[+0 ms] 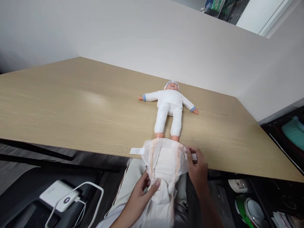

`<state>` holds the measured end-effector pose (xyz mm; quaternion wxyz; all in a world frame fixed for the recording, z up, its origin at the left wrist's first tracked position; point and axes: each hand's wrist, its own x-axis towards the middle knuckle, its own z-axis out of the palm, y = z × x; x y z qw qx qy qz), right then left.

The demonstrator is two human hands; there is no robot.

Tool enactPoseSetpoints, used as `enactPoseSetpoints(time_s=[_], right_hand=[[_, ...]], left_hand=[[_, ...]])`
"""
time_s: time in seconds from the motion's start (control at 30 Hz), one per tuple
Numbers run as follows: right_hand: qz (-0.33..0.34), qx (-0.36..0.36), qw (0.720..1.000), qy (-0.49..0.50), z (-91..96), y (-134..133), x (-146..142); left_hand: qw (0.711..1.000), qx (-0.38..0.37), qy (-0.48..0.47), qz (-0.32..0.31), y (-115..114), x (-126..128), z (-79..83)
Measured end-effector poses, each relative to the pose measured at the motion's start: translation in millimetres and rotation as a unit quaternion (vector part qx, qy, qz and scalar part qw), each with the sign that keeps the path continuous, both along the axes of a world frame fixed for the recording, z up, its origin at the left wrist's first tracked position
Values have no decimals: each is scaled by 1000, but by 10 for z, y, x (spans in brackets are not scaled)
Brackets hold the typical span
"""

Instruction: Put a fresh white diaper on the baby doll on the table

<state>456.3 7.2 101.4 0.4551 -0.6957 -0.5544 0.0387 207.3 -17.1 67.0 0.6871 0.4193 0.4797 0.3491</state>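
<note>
An unfolded white diaper (165, 161) lies across my lap, its upper end resting over the table's front edge. My left hand (144, 193) grips the diaper's left side near its middle, thumb on top. At the upper right corner, my right hand (196, 163) pinches the diaper's right tab between thumb and fingers. The left tab (137, 151) sticks out flat to the left. Just beyond the diaper a baby doll (169, 99) in white clothes and a white cap lies on its back, arms spread, feet toward me.
The doll lies on a light wooden table (71, 104) set against a grey wall (133, 34). At lower left, a white power bank (59, 195) with a white cable rests on a black chair (26, 180). Dark shelves with dishes (254, 210) stand at lower right.
</note>
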Motion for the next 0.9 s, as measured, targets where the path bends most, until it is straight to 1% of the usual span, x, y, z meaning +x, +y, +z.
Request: enactPoseSetpoints(time_s=[0.07, 0.13, 0.2, 0.23, 0.27, 0.33, 0.4, 0.43, 0.47, 0.53, 0.63, 0.67, 0.73, 0.8, 0.83, 0.87, 0.9], right_hand=[[-42, 3, 999, 20, -9, -55, 88], [-75, 31, 996, -21, 46, -138, 106], [-75, 74, 991, -80, 152, -223, 16], [-56, 89, 989, -103, 211, -256, -69], [-17, 90, 989, -118, 265, -277, -171], [90, 63, 985, -133, 339, -271, -399], [179, 19, 973, -144, 348, -204, -606], [199, -1, 969, -148, 328, -159, -689], [205, -17, 967, -151, 295, -114, -757], [201, -41, 967, -153, 210, -51, -849], [211, -60, 962, -164, 93, -54, -917], [218, -64, 959, -172, 65, -73, -928], [227, -71, 953, -188, 27, -114, -939], [234, -77, 949, -199, 13, -138, -932], [237, -79, 947, -202, 12, -141, -923], [240, -82, 945, -205, 16, -140, -911], [243, -83, 944, -206, 22, -134, -896]], left_hand=[[1000, -2, -2, 3, -15, -7, 1], [1000, 1, 0, 3, -24, -8, 2], [1000, 6, 5, 0, -30, -2, -1], [1000, 10, 8, -2, -33, 4, -3], [1000, 12, 10, -5, -36, 11, -5], [1000, 21, 13, -8, -44, 18, -9], [998, 44, 36, -13, -47, -4, -4], [996, 62, 61, -20, -43, -35, 8], [991, 87, 96, -33, -32, -83, 29], [968, 159, 184, -68, 23, -233, 110], [903, 282, 299, -127, 200, -529, 336], [884, 315, 318, -135, 284, -619, 435], [862, 370, 324, -124, 491, -737, 645], [841, 435, 307, -100, 758, -745, 838], [821, 472, 304, -100, 916, -707, 914], [792, 514, 309, -112, 1086, -646, 972], [755, 551, 328, -135, 1264, -565, 1011]])
